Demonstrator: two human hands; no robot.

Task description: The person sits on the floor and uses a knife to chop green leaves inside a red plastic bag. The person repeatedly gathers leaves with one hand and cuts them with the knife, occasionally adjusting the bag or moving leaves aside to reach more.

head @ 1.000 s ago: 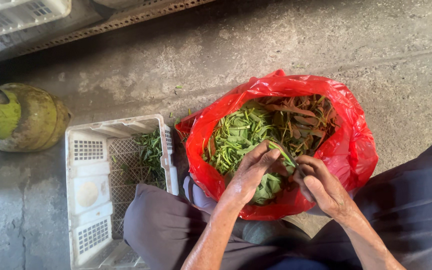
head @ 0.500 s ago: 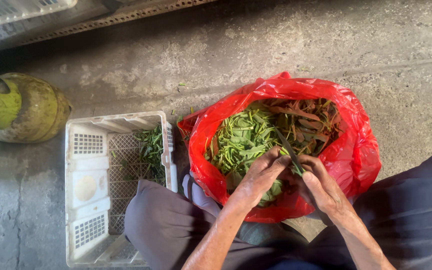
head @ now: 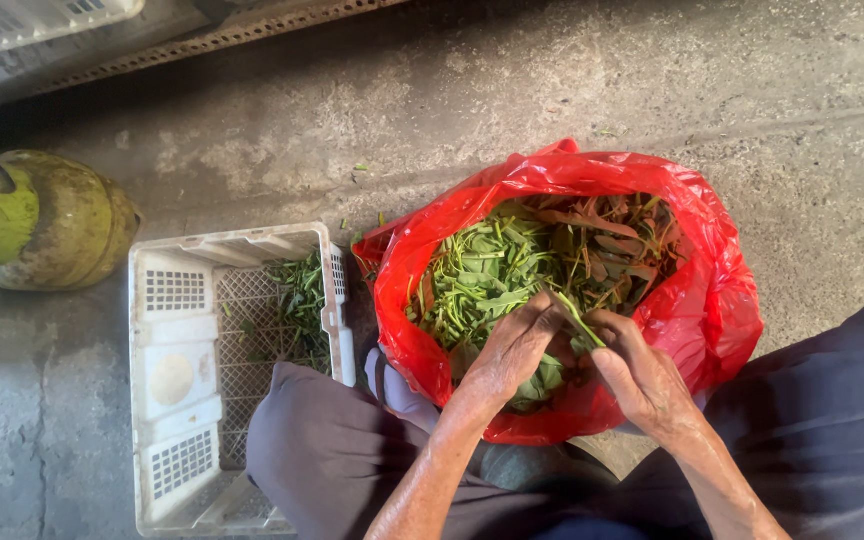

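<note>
A thin green leafy stem (head: 580, 322) sat pinched between both hands over the red plastic bag of greens (head: 712, 300); left hand (head: 514, 350) and right hand (head: 642, 375) had closed together since a second earlier.

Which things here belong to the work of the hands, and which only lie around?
In use:
- left hand and right hand, both on one green stem
- red bag of greens
- white crate, some greens inside

Lying about:
- green gas cylinder
- second white crate at the top edge
</note>
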